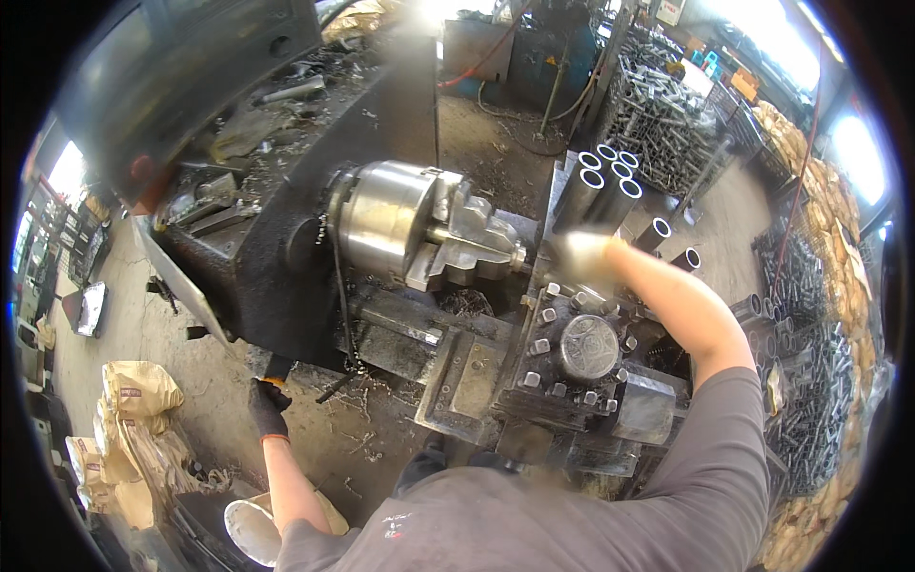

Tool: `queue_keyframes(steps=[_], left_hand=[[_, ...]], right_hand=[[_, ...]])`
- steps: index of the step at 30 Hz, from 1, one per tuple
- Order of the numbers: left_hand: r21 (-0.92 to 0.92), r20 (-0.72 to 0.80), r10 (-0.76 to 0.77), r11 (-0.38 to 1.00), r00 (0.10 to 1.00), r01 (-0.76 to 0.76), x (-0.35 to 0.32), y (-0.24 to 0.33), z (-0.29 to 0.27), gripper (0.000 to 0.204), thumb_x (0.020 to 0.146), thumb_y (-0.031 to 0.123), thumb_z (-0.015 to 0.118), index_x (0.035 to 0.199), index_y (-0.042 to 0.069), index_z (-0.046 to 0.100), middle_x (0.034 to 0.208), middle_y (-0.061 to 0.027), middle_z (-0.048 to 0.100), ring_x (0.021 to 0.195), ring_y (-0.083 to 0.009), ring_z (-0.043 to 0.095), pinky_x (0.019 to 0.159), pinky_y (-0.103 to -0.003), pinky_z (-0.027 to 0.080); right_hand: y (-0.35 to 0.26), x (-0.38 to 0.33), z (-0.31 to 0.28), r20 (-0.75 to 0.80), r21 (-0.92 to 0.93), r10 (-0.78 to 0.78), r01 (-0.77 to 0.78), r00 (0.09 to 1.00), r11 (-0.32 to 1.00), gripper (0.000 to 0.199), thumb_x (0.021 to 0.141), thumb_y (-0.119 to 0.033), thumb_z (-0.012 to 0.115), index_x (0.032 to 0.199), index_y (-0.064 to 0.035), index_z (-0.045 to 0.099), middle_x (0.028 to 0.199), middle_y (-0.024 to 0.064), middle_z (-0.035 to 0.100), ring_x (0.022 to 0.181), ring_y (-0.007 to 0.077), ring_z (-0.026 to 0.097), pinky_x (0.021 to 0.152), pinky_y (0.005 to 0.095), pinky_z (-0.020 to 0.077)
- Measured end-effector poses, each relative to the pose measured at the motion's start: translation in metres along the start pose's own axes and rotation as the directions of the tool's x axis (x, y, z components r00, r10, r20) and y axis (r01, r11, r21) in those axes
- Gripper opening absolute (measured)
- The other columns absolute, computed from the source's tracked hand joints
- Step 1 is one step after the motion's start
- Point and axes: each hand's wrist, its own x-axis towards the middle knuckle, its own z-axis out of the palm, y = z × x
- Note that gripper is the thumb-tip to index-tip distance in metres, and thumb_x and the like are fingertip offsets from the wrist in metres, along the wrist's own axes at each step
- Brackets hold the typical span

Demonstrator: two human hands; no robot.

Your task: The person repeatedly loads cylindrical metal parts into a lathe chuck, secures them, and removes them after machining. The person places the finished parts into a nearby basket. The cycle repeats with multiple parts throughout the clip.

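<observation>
My left hand (269, 408), in a dark glove with an orange cuff, is closed around the end of a dark lever (277, 369) low at the front of the lathe. My right hand (586, 255), in a pale glove, is smeared by motion, so its fingers cannot be made out. It is just right of the shiny lathe chuck (386, 221), above the far side of the tool post (589, 347). Stepped jaws (477, 234) on the chuck surround a small round metal piece (518, 255) near their centre.
Dark metal tubes (600, 195) stand upright beyond my right hand. Wire bins of metal parts (667, 110) are behind and to the right. Paper sacks (138, 400) and a white bucket (253, 532) sit at left. Metal chips (357, 443) litter the floor.
</observation>
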Motion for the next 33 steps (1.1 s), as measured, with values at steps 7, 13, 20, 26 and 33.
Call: queue_keyframes(steps=[7,13,20,26,33], left_hand=[[0.64,0.164,0.982,-0.181,-0.098,-0.747,-0.133,0.169,0.086,0.04,0.102,0.025,0.07,0.136,0.003,0.066,0.127,-0.0159,0.075,0.116,-0.037,0.07,0.103,-0.049,0.055],[0.802,0.471,0.846,-0.293,0.249,-0.521,-0.123,0.377,0.238,0.063,0.108,0.041,0.048,0.166,0.022,0.033,0.13,-0.0178,0.073,0.119,-0.0377,0.071,0.102,-0.051,0.053],[0.841,0.469,0.746,-0.216,0.472,-0.495,-0.117,0.41,0.278,0.074,0.108,0.055,0.044,0.172,0.026,0.022,0.15,-0.0218,0.063,0.137,-0.0408,0.063,0.111,-0.054,0.047],[0.147,0.516,0.835,-0.307,-0.192,-0.94,-0.212,0.188,0.168,0.032,0.097,0.017,0.076,0.128,0.012,0.069,0.098,-0.0121,0.076,0.083,-0.0309,0.074,0.071,-0.04,0.058],[0.896,0.402,-0.036,0.219,0.915,-0.385,-0.226,-0.113,-0.058,0.048,0.096,0.046,0.065,0.123,0.008,0.076,0.116,-0.024,0.076,0.11,-0.044,0.073,0.095,-0.05,0.056]], right_hand=[[0.046,-0.126,0.051,-0.624,-0.033,0.087,-0.137,0.776,0.99,0.046,0.081,-0.04,0.083,0.115,-0.0116,0.073,0.095,0.0215,0.076,0.089,0.0405,0.075,0.081,0.0488,0.0587],[-0.005,-0.235,0.066,-0.857,0.452,0.451,-0.058,0.251,0.89,0.05,0.078,-0.03,0.089,0.111,0.0029,0.072,0.092,0.0195,0.08,0.08,0.0283,0.078,0.074,0.0419,0.061],[-0.086,-0.359,0.111,-0.863,0.504,0.488,0.218,0.129,0.836,0.028,0.083,-0.014,0.083,0.101,0.0068,0.075,0.088,0.014,0.079,0.079,0.019,0.074,0.073,0.0351,0.0588],[-0.134,-0.384,0.172,-0.864,0.447,0.294,0.352,0.409,0.822,0.038,0.073,-0.009,0.081,0.11,-0.0057,0.074,0.101,0.011,0.08,0.092,0.0239,0.079,0.081,0.0373,0.0661],[-0.156,-0.323,0.229,-0.727,0.404,-0.062,0.5,0.683,0.766,0.041,0.073,-0.02,0.094,0.107,-0.0065,0.076,0.1,0.012,0.079,0.087,0.0251,0.078,0.079,0.0365,0.0632]])
